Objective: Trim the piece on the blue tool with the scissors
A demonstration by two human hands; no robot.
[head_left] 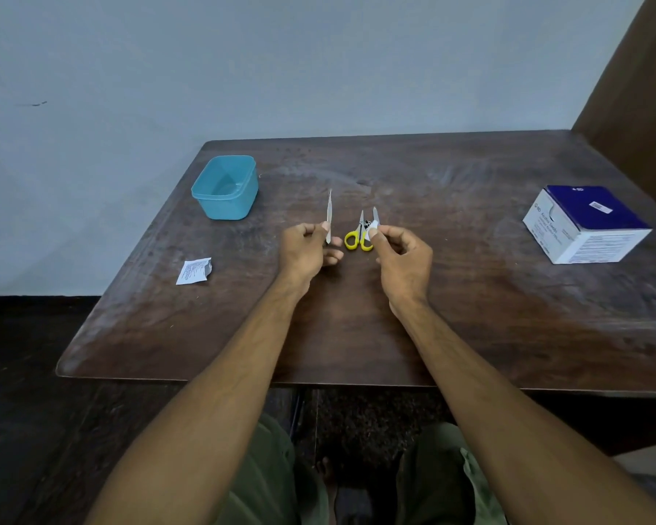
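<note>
Above the middle of the bench [356, 335], the left hand [305, 252] pinches a slim metal tool [329, 216] upright, and the right hand [402, 255] pinches a small white swab [372, 226] beside it. Loose fingertip grips could drop either onto the yellow scissors [358, 236] below; rubbing near the tip could nick a finger.

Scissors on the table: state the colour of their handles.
Yellow handles on the scissors, seen in the head view.
</note>
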